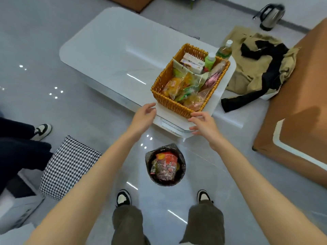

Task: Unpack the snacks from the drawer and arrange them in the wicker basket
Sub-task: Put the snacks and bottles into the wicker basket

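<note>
— Wicker basket point(174, 106), orange-brown, rectangular, woven: where's it at?
— On the near right corner of the glossy white low table w/ rounded corners point(109, 50), set at an angle, one corner toward the wearer.
— Hands?
— Neither has hold of anything. On the left hand point(144, 114) the fingers are loosely bent & slack, tips just beside the basket's near left corner; touching or not, can't tell. On the right hand point(203, 124) the fingers are spread, half open, tips at the basket's nearest corner, prob. brushing the weave. Its thumb hangs free lower down, over the table edge.
— What's in it?
— Packed. Clear crinkly bags of yellow-orange snacks point(174, 87) at the front, green pkts point(186, 92) in the middle, a pink pkt point(212, 78) along the right wall, white cartons point(192, 63) at the back, a small green bottle w/ white cap point(210, 61) upright beside them. Beige cloth liner point(177, 66) shows at the back left.
— Other containers?
— Small round bin w/ black liner point(183, 167) on the grey floor, between the wearer's feet & the table, holding red & clear wrappers point(166, 163).
— Around?
— Taller green-drink bottle w/ white cap point(225, 49) just behind the basket's far corner. Beige & black clothes point(256, 68) heaped on the floor right of the table, steel kettle point(271, 16) beyond. Black-white houndstooth cushion point(69, 167) at left, near another person's dark-trousered leg & shoe point(41, 131).
</note>
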A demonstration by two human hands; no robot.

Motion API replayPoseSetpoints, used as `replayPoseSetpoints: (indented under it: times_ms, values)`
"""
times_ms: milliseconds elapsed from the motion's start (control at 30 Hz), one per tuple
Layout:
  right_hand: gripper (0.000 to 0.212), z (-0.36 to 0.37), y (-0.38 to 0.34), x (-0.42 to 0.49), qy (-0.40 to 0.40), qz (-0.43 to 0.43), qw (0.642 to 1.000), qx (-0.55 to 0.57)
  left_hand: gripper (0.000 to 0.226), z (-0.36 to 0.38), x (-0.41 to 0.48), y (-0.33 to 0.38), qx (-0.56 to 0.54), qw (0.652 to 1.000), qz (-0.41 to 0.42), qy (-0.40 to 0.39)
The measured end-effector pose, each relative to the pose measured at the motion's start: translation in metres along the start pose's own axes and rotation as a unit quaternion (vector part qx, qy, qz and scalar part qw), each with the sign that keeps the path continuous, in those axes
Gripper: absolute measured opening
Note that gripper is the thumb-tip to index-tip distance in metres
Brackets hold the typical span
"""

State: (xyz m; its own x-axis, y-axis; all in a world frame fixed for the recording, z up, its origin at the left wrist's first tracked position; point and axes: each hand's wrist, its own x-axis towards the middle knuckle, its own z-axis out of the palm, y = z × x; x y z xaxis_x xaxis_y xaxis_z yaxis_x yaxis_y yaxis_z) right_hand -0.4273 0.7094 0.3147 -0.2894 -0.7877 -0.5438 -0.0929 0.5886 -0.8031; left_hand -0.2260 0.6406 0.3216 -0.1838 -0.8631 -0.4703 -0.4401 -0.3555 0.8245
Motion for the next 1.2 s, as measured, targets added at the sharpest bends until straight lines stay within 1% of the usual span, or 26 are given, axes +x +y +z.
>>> replayPoseSetpoints:
  times_ms: [100, 200, 300, 400, 533, 600, 733, 833, 1067, 1100, 1200]
  values:
    - [0.021, 0.054, -0.012, -0.002, 0.036, -0.009, 0.999, 0.02, 0.036, -0.053, 0.008, -0.015, 0.019, 0.999, 0.021, -0.02]
    - [0.022, 0.098, -0.03, -0.009, 0.084, 0.005, 0.995, 0.057, 0.034, -0.105, 0.017, -0.02, 0.045, 0.997, 0.04, -0.058]
    - [0.023, 0.124, -0.043, -0.022, 0.123, 0.016, 0.989, 0.084, 0.033, -0.14, 0.018, -0.021, 0.058, 0.992, 0.043, -0.099]
    - [0.021, 0.135, -0.056, -0.031, 0.153, 0.017, 0.984, 0.094, 0.035, -0.158, 0.024, -0.011, 0.055, 0.99, 0.046, -0.12]
    - [0.021, 0.142, -0.06, -0.031, 0.18, 0.029, 0.978, 0.099, 0.036, -0.159, 0.038, 0.003, 0.071, 0.984, 0.062, -0.153]
    - [0.018, 0.143, -0.061, -0.023, 0.192, 0.035, 0.976, 0.102, 0.036, -0.156, 0.051, 0.011, 0.09, 0.979, 0.068, -0.17]
    - [0.015, 0.133, -0.069, 0.006, 0.219, 0.045, 0.968, 0.113, 0.035, -0.144, 0.085, 0.035, 0.117, 0.972, 0.089, -0.186]
    - [0.016, 0.12, -0.07, 0.025, 0.236, 0.067, 0.96, 0.134, 0.034, -0.132, 0.107, 0.047, 0.136, 0.964, 0.089, -0.208]
    - [0.018, 0.107, -0.065, 0.062, 0.264, 0.124, 0.944, 0.154, 0.036, -0.095, 0.168, 0.068, 0.158, 0.951, 0.039, -0.263]
    - [0.021, 0.109, -0.063, 0.069, 0.261, 0.129, 0.946, 0.143, 0.037, -0.088, 0.179, 0.07, 0.152, 0.949, 0.023, -0.274]
    - [0.039, 0.115, -0.058, 0.098, 0.269, 0.13, 0.95, 0.095, 0.043, -0.06, 0.212, 0.077, 0.151, 0.94, -0.036, -0.305]
